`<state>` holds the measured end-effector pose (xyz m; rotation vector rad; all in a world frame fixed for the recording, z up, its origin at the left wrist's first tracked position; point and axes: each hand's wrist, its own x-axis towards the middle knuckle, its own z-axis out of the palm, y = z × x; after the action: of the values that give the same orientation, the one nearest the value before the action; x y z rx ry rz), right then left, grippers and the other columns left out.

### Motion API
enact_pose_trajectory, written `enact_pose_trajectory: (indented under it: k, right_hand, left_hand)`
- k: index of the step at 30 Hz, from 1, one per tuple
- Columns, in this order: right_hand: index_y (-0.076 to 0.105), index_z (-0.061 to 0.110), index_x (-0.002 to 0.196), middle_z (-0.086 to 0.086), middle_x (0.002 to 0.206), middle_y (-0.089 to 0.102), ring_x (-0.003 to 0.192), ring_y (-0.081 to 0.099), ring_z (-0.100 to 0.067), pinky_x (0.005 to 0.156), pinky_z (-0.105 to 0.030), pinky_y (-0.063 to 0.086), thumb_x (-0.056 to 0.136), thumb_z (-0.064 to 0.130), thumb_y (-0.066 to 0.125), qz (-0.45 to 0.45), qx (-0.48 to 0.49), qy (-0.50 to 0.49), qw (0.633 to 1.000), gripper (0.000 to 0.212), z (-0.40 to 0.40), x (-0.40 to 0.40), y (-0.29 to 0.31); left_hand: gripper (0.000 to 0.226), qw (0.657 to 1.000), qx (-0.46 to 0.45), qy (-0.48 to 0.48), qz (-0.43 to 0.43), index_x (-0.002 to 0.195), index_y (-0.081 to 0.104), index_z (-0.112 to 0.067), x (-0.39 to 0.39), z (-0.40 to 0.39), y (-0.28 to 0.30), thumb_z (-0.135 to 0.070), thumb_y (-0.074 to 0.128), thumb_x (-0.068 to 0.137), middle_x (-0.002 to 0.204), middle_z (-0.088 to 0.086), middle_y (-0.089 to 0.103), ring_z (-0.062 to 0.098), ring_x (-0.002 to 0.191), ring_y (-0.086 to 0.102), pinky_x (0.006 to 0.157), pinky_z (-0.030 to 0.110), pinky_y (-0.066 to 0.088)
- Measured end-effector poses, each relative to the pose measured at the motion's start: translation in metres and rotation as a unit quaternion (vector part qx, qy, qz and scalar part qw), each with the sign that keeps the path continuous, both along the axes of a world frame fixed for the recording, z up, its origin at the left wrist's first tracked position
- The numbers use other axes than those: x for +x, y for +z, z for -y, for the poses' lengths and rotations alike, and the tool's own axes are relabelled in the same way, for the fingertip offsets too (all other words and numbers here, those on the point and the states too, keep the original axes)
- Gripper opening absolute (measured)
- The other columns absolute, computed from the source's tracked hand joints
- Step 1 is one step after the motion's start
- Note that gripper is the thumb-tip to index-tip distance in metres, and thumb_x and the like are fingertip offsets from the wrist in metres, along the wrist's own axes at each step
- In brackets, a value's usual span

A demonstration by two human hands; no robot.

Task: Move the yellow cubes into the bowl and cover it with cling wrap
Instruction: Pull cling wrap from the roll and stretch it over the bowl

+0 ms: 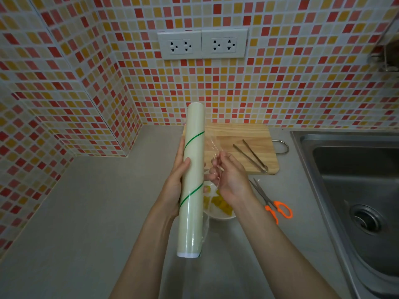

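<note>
I see the yellow cubes (222,205) already in the white bowl (224,216) on the grey counter (86,212), my left hand (172,190) gripping the long pale cling wrap roll (192,180) while my right hand (228,180) fingers (216,164) pinch its clear sheet (212,145), so covering is left.

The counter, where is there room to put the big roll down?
The widest bare stretch of counter lies left of the roll, running to the tiled wall. The near edge below the arms is bare too. It is crowded on the right: bowl, scissors, cutting board with tongs, then the sink.
</note>
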<state>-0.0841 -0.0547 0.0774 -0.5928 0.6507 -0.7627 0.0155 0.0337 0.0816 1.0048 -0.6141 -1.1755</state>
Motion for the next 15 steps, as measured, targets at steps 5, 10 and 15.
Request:
enact_pose_trajectory:
  k: [5, 10, 15]
  right_hand:
    - [0.05, 0.016, 0.075, 0.01, 0.038, 0.04, 0.031, 0.028, -0.003, 0.032, -0.013, 0.023, 0.097, 0.018, 0.043, -0.09, -0.119, -0.108, 0.983, 0.023, -0.004, -0.003, 0.005]
    - [0.051, 0.018, 0.074, 0.009, 0.042, 0.035, 0.034, 0.027, -0.003, 0.033, -0.013, 0.024, 0.097, 0.02, 0.043, -0.137, -0.162, -0.179, 0.961, 0.024, 0.001, -0.009, 0.014]
    - [0.055, 0.021, 0.074, 0.014, 0.038, 0.036, 0.032, 0.026, -0.002, 0.033, -0.012, 0.023, 0.096, 0.021, 0.044, -0.164, -0.182, -0.192, 0.95, 0.025, 0.006, -0.015, 0.01]
  left_hand:
    - [0.052, 1.0, -0.012, -0.001, 0.001, 0.132, 0.039, -0.057, 0.006, -0.003, -0.008, -0.019, 0.038, 0.095, 0.115, -0.003, 0.066, 0.024, 0.07, 0.065, 0.061, 0.034, 0.057]
    - [0.076, 0.997, 0.041, 0.045, 0.045, 0.129, 0.034, -0.063, 0.013, -0.008, -0.006, -0.026, 0.07, 0.074, 0.111, 0.01, 0.064, 0.021, 0.066, 0.068, 0.055, 0.03, 0.056]
    - [0.09, 0.995, 0.071, 0.027, 0.065, 0.139, 0.021, -0.058, 0.018, -0.006, -0.004, -0.033, 0.071, 0.068, 0.131, 0.008, 0.059, 0.017, 0.085, 0.07, 0.062, 0.028, 0.056]
